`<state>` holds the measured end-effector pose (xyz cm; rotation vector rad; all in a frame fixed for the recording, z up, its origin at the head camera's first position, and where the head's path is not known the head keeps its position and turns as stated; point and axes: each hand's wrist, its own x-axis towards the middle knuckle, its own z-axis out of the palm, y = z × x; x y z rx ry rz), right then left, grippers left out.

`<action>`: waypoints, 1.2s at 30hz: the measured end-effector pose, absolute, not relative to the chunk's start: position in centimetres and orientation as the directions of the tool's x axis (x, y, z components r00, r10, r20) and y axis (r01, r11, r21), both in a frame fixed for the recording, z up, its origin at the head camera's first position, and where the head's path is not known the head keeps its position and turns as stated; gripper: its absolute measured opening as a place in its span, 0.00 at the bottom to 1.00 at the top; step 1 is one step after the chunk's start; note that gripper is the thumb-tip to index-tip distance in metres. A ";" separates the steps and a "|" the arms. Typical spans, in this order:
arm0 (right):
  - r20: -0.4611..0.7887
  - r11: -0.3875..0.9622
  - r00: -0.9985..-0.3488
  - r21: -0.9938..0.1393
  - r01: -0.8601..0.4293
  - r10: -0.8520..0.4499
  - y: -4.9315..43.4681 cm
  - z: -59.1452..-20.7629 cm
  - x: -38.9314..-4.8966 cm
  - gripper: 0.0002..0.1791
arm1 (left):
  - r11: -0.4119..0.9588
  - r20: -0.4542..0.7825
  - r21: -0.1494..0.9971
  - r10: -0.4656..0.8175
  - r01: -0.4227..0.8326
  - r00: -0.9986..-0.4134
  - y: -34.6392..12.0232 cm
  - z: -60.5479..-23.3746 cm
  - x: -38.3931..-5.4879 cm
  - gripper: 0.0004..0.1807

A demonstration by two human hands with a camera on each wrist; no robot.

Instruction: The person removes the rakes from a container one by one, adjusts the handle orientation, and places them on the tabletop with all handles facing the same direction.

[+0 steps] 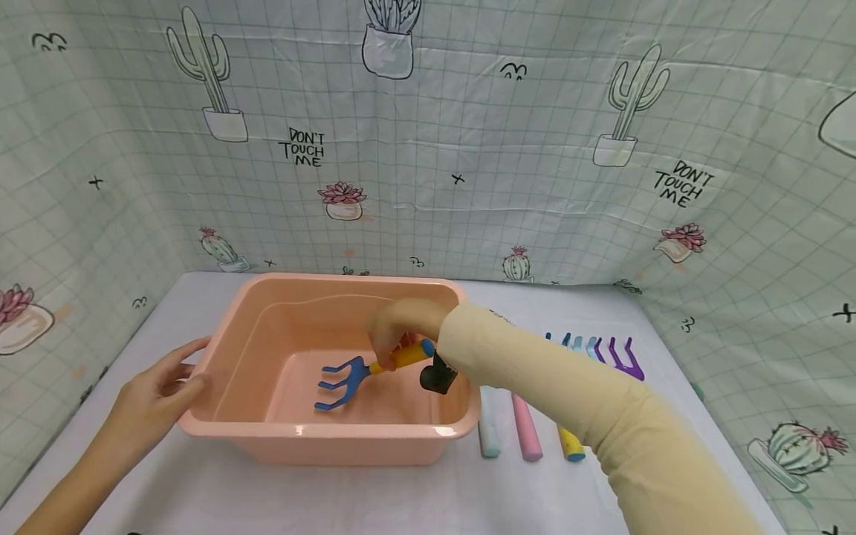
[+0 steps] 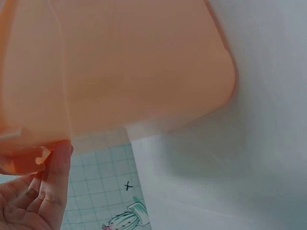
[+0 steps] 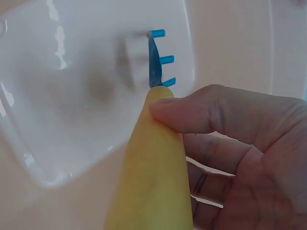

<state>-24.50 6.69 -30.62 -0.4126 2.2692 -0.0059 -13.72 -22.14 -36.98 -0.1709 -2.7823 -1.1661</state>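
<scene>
A pink plastic basin (image 1: 321, 430) stands on the white table. My left hand (image 1: 155, 395) grips its left rim, thumb on the inner side; in the left wrist view the fingers (image 2: 55, 191) curl at the rim beside the basin wall (image 2: 144, 72). Inside the basin, my right hand (image 1: 394, 333) holds a small hand rake (image 1: 352, 381) by its yellow handle, blue tines pointing left. The right wrist view shows the thumb (image 3: 180, 114) and fingers pinching the yellow handle (image 3: 153, 177), with the tines over the basin floor (image 3: 86, 124).
Right of the basin lie more hand tools, partly covered by the right sleeve (image 1: 555, 364): a pale green handle (image 1: 490, 431), a pink handle (image 1: 527, 431), a yellow handle (image 1: 571, 443), and a purple fork head (image 1: 626, 364). A cactus-printed cloth (image 1: 455, 126) hangs behind.
</scene>
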 end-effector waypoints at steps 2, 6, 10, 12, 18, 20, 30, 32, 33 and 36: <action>-0.735 0.950 -0.614 -0.140 -0.278 -0.288 7.0 -30.1 -24.5 0.03 | 0.693 0.158 0.704 0.058 0.154 -0.986 -22.1 -37.0 -13.7 0.28; -0.736 0.936 -0.610 -0.096 -0.338 -0.295 7.5 -29.3 -24.3 0.01 | 0.679 0.162 0.716 0.064 0.162 -0.985 -22.2 -37.0 -13.7 0.28; -0.725 0.915 -0.617 -0.048 -0.399 -0.307 8.0 -28.8 -23.9 0.02 | 0.682 0.164 0.713 0.065 0.164 -0.984 -22.3 -37.0 -13.7 0.28; -0.721 0.906 -0.616 -0.038 -0.422 -0.317 8.2 -28.5 -23.7 0.02 | 0.687 0.166 0.708 0.062 0.163 -0.984 -22.3 -37.1 -13.7 0.28; -0.693 0.892 -0.637 -0.021 -0.451 -0.338 9.6 -27.8 -23.1 0.04 | 0.691 0.159 0.707 0.056 0.153 -0.986 -22.3 -37.2 -13.7 0.28; -0.684 0.898 -0.647 -0.028 -0.439 -0.337 10.1 -27.5 -22.9 0.05 | 0.693 0.160 0.705 0.053 0.152 -0.986 -22.3 -37.2 -13.8 0.28; -0.663 0.915 -0.668 -0.066 -0.398 -0.338 13.5 -25.7 -22.3 0.09 | 0.687 0.160 0.711 0.054 0.153 -0.986 -22.2 -37.2 -13.8 0.28; -0.656 0.913 -0.668 -0.084 -0.398 -0.352 14.3 -25.4 -22.4 0.10 | 0.688 0.162 0.710 0.052 0.153 -0.985 -22.3 -37.2 -13.8 0.28; -0.656 0.913 -0.664 -0.096 -0.398 -0.358 14.7 -25.2 -22.4 0.11 | 0.687 0.163 0.710 0.052 0.154 -0.985 -22.3 -37.2 -13.8 0.28; -0.648 0.907 -0.656 -0.136 -0.399 -0.386 16.0 -24.8 -22.6 0.13 | 0.683 0.169 0.713 0.053 0.159 -0.984 -22.3 -37.2 -13.8 0.28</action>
